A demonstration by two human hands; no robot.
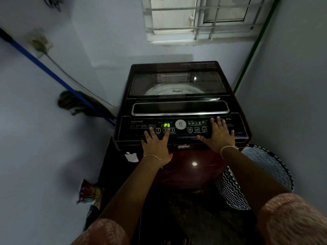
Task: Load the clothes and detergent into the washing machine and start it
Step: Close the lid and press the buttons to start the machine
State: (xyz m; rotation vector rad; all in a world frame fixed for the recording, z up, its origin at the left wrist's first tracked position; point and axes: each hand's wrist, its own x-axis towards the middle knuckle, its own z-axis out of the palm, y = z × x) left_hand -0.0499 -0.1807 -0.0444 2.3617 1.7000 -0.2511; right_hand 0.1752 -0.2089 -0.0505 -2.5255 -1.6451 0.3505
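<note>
A dark maroon top-loading washing machine (178, 106) stands in front of me with its glass lid (177, 84) down. The white drum rim shows through the glass; no clothes can be made out inside. The control panel's green display (166, 125) reads P3. My left hand (155, 145) lies flat on the panel's front edge, fingers spread, with fingertips near the buttons numbered 1 and 2. My right hand (219, 135) rests flat on the right end of the panel, fingers apart. Neither hand holds anything.
A zigzag-patterned laundry basket (254, 174) stands at the machine's right side. A mop with a blue handle (58, 78) leans on the left wall. A colourful packet (90, 193) lies on the floor at the left. A barred window (200, 18) is above the machine.
</note>
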